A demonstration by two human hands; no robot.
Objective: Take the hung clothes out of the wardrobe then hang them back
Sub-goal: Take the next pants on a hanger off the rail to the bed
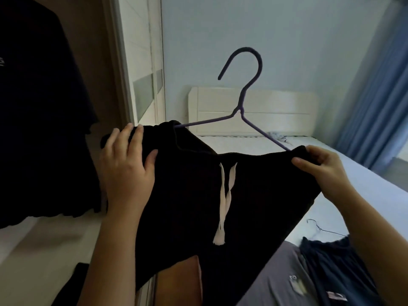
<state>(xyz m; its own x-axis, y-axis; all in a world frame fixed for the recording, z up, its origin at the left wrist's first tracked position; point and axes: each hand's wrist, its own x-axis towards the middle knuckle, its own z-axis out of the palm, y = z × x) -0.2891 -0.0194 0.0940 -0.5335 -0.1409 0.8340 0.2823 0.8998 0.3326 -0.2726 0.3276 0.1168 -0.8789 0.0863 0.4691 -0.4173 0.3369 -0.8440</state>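
Centre of frame: one black garment (231, 195) with waistband stretched over one purple hanger (242, 107), hook up, both shoulder arms running into the fabric. Two pale drawstring ends (224, 204) crossing and hanging down the front of garment.

Two hands in view. Left hand (128, 168), centre left: fingers curled over left end of waistband, thumb pressed on the front of the cloth, gripping it. Right hand (320, 168), centre right: thumb and fingers pinched closed on right end of waistband where the hanger arm enters.

Upper left: one dark garment (39, 107) hanging inside the wardrobe (114, 62), lower hem wavy.

Right half: one bed (375, 195) with pale headboard (254, 111) at centre. On the bed, lower right: one thin dark hanger (318, 228), lying flat; just below it one dark navy garment (335, 268) and one grey garment (276, 279), touching each other. Small heap of pale cloth (278, 136) near the headboard; kind cannot be told.

Upper right: blue curtains (379, 96), count unclear.

Count: hangers two, dark garments three, grey garment one.
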